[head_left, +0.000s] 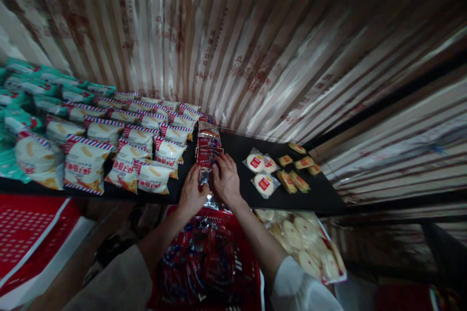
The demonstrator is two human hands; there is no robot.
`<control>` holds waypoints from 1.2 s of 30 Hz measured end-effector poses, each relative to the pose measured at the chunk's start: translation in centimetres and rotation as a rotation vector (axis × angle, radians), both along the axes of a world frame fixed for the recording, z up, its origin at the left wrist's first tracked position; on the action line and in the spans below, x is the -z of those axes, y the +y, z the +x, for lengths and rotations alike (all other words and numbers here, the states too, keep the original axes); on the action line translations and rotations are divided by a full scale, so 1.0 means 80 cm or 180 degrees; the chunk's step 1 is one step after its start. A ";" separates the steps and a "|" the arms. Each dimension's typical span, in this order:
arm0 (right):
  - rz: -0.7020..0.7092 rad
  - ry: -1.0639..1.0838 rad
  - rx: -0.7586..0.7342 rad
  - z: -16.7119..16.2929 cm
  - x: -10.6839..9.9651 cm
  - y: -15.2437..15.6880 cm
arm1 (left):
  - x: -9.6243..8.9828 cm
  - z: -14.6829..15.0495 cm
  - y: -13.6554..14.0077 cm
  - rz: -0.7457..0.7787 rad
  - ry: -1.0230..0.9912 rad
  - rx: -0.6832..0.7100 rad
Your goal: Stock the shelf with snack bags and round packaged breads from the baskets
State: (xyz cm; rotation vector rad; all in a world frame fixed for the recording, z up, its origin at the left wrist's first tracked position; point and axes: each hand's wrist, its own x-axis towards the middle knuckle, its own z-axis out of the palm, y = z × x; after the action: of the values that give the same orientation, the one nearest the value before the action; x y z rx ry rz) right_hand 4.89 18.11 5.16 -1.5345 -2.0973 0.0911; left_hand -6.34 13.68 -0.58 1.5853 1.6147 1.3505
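Observation:
A row of dark red snack packets (207, 156) runs from the back to the front of the black shelf, each overlapping the one behind. My left hand (193, 192) curls round the left side of the front packet (205, 175), with its thumb bent inward. From the right, my right hand (226, 180) presses its bent fingers on the same packet's edge. The packet lies between both hands, partly covered by them. Below the shelf edge, under my forearms, a red basket (263, 285) holds many more dark red packets (219, 257).
White chip bags (87, 163) with striped tops stand in rows to the left, and green bags (22, 119) beyond them. Right on the shelf (295, 201) lie round white packets (265, 183) and small yellow packets (286, 181). A box of pale round packets (308, 238) sits lower right.

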 end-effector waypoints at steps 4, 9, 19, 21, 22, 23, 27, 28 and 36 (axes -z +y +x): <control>-0.0126 -0.0178 -0.0116 -0.011 0.014 0.007 | -0.004 0.002 -0.001 0.0046 0.0016 0.0061; -0.0205 -0.0101 -0.0038 -0.008 0.039 0.008 | -0.001 0.008 -0.005 0.0010 -0.0155 0.0127; -0.0320 0.0218 -0.0043 -0.003 0.059 0.011 | 0.005 0.004 0.004 -0.0629 -0.1131 0.0148; -0.0332 0.0175 -0.0086 -0.002 0.059 0.013 | 0.003 0.004 0.006 -0.0580 -0.1091 0.0210; -0.0342 0.0139 -0.0100 -0.002 0.058 0.013 | 0.002 0.005 0.006 -0.0589 -0.1062 0.0226; -0.0348 0.0099 -0.0113 -0.001 0.056 0.014 | 0.001 0.005 0.006 -0.0620 -0.1032 0.0231; -0.0259 -0.0036 -0.0062 -0.001 0.046 0.011 | 0.001 0.005 0.004 -0.0677 -0.0986 0.0229; -0.0219 -0.0057 -0.0026 -0.001 0.044 0.010 | 0.002 0.005 0.004 -0.0650 -0.0995 0.0236; -0.0482 -0.0287 0.0050 -0.003 0.046 0.007 | 0.014 0.004 0.006 -0.0624 -0.0943 0.0378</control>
State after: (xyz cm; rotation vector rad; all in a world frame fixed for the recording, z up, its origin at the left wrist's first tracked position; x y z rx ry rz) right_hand 4.68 18.66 1.46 -1.6714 -2.1916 0.1822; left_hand -5.98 14.20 -1.68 1.2779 1.4038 1.2550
